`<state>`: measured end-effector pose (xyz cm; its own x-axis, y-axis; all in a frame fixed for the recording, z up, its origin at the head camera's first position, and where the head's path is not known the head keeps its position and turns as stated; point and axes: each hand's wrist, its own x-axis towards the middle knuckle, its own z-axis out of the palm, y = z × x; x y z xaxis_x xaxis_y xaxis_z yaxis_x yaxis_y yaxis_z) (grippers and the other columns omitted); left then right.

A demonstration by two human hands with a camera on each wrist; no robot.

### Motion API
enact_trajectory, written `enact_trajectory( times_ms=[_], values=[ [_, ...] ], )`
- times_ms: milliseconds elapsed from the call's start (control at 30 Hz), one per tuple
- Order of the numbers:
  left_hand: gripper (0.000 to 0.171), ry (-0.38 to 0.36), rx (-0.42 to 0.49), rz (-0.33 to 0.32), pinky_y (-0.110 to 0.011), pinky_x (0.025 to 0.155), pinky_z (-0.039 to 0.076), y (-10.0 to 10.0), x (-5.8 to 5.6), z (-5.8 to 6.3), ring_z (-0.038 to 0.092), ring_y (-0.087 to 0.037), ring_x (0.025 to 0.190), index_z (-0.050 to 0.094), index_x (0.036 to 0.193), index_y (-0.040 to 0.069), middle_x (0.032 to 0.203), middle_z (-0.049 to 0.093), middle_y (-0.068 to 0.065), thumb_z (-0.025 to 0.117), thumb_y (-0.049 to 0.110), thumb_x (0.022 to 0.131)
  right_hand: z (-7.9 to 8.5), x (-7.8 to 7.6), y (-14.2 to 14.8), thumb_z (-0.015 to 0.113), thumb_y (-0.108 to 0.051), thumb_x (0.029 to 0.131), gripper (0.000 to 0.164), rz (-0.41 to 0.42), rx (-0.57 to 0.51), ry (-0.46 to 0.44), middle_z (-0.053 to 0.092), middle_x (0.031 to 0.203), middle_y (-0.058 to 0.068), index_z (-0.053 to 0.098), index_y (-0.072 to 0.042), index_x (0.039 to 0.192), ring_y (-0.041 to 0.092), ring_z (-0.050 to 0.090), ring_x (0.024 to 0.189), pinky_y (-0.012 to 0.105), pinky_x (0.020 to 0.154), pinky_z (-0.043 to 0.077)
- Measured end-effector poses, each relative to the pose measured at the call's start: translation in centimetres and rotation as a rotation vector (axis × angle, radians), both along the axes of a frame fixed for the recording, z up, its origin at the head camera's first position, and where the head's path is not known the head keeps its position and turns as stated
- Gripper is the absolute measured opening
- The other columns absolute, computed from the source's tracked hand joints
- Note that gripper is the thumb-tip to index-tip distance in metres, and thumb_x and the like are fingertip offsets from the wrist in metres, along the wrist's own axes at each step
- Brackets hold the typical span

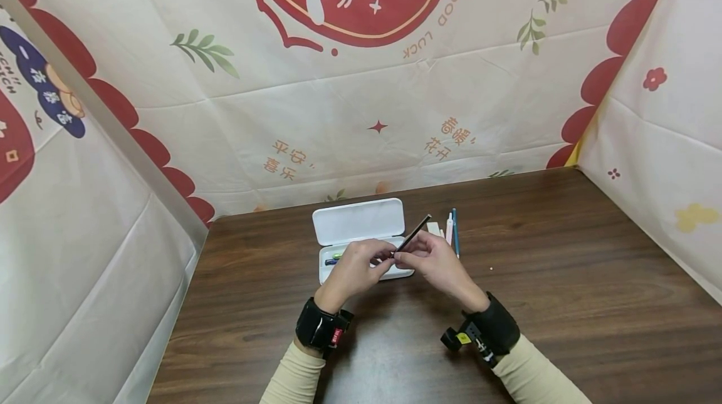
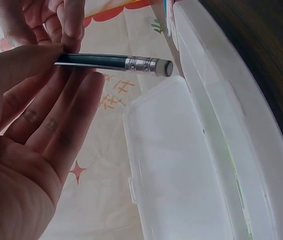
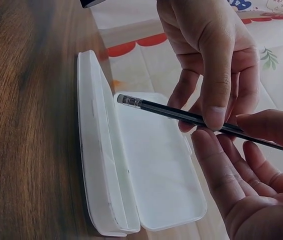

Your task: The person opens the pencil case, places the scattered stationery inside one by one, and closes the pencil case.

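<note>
A dark pencil with a metal band and a pale eraser end is held above the pencil case. My left hand pinches it between thumb and fingers. Close beside, my right hand pinches the same pencil farther from the eraser, as the right wrist view shows. Beneath the hands lies a white pencil case, its lid folded back toward the wall. Inside its tray a dark blue pen and something green show; my hands hide much of the tray in the head view.
Right of the case lie a white block, a pale pink pen and a blue pencil-like stick. A tiny white speck is on the brown wooden table. Printed cloth hangs behind and at both sides.
</note>
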<state>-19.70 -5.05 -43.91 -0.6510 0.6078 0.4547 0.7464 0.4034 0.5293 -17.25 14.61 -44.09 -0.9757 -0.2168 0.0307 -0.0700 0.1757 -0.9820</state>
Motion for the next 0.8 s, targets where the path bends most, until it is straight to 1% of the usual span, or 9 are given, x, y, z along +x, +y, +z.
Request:
enact_trajectory(
  times_ms=[167, 267, 433, 600, 800],
  values=[
    [0.014, 0.016, 0.007, 0.001, -0.021, 0.073, 0.056, -0.03, -0.05, -0.07, 0.07, -0.01, 0.079, 0.073, 0.103, 0.004, 0.096, 0.074, -0.006, 0.072, 0.006, 0.09, 0.0, -0.06, 0.14, 0.07, -0.011, 0.092, 0.024, 0.012, -0.011, 0.01, 0.07, 0.102, 0.017, 0.06, 0.003, 0.108, 0.026, 0.073, 0.093, 0.044, 0.083, 0.057],
    [0.013, 0.011, 0.007, 0.004, -0.02, 0.073, 0.056, -0.04, -0.1, -0.04, 0.07, -0.01, 0.079, 0.073, 0.103, 0.004, 0.096, 0.074, -0.006, 0.071, 0.005, 0.09, 0.03, -0.08, 0.19, 0.07, -0.01, 0.092, 0.022, 0.015, -0.016, 0.013, 0.07, 0.101, 0.017, 0.06, 0.003, 0.106, 0.027, 0.073, 0.092, 0.043, 0.082, 0.058],
    [0.014, -0.008, 0.007, 0.008, -0.019, 0.073, 0.055, -0.09, -0.15, -0.03, 0.07, -0.011, 0.08, 0.073, 0.104, 0.004, 0.098, 0.074, -0.006, 0.07, 0.004, 0.09, 0.02, -0.08, 0.23, 0.069, -0.009, 0.091, 0.019, 0.011, -0.02, 0.006, 0.072, 0.098, 0.016, 0.06, 0.003, 0.104, 0.026, 0.073, 0.09, 0.046, 0.082, 0.057],
    [0.015, 0.003, 0.003, 0.026, -0.019, 0.073, 0.056, -0.25, -0.17, -0.08, 0.07, -0.012, 0.08, 0.073, 0.105, 0.003, 0.097, 0.074, -0.007, 0.07, 0.003, 0.09, 0.03, -0.09, 0.3, 0.068, -0.009, 0.092, 0.018, 0.005, -0.023, 0.004, 0.072, 0.096, 0.016, 0.06, 0.003, 0.103, 0.026, 0.073, 0.087, 0.049, 0.082, 0.056],
    [0.016, 0.032, 0.031, 0.046, -0.023, 0.071, 0.057, -0.79, -0.31, 0.16, 0.07, -0.014, 0.078, 0.073, 0.104, 0.001, 0.094, 0.074, -0.008, 0.072, 0.001, 0.088, 0.01, -0.12, 0.51, 0.067, -0.011, 0.094, 0.018, 0.008, -0.008, 0.023, 0.072, 0.095, 0.016, 0.059, 0.002, 0.103, 0.025, 0.073, 0.087, 0.043, 0.08, 0.058]
  ],
)
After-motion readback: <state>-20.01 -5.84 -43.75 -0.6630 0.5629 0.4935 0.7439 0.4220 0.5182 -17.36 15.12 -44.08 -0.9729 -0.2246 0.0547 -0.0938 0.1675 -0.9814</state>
